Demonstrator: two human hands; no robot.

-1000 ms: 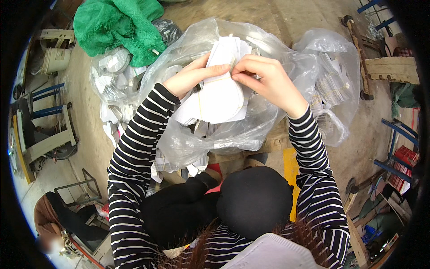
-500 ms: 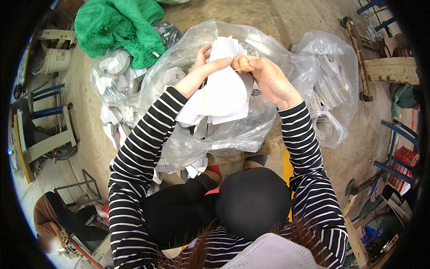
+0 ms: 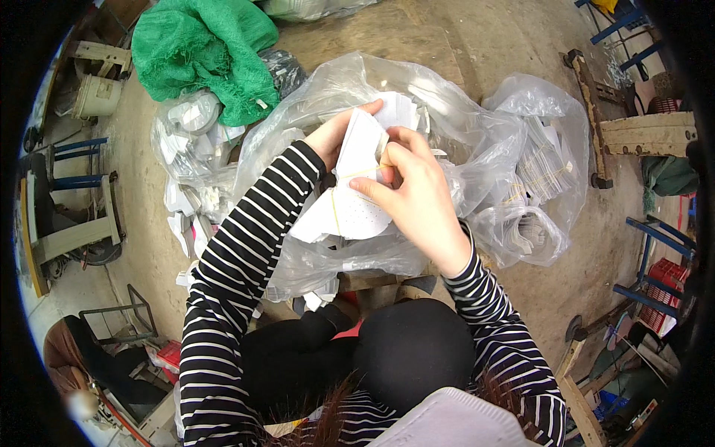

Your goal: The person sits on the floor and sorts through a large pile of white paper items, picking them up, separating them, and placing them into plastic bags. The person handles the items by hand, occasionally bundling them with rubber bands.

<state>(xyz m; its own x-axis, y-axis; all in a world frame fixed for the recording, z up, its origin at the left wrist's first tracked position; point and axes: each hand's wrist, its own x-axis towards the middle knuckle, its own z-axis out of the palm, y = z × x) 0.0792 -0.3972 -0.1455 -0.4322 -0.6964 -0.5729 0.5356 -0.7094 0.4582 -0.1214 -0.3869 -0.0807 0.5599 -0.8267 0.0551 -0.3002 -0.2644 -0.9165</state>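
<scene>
A bundle of white cut pieces, paper or card by its look, is held above a large clear plastic bag. My left hand is closed around the bundle's far left side; most of its fingers are hidden behind the pieces. From the right, my right hand reaches over the bundle with fingers curled and the thumb lying across the white surface. A thin yellow rubber band runs across the pieces into its fingers. Another yellow band crosses the lower left part of the bundle.
The open clear bag under my hands holds more white pieces. To the right, another clear bag contains banded bundles. A green woven sack and a bag of white scraps lie at the far left. Wooden and blue metal frames stand on both sides.
My right hand has turned and come down over the bundle, carrying the rubber band across the pieces. The bundle has tilted and folded upward on its left side. The view has shifted slightly.
</scene>
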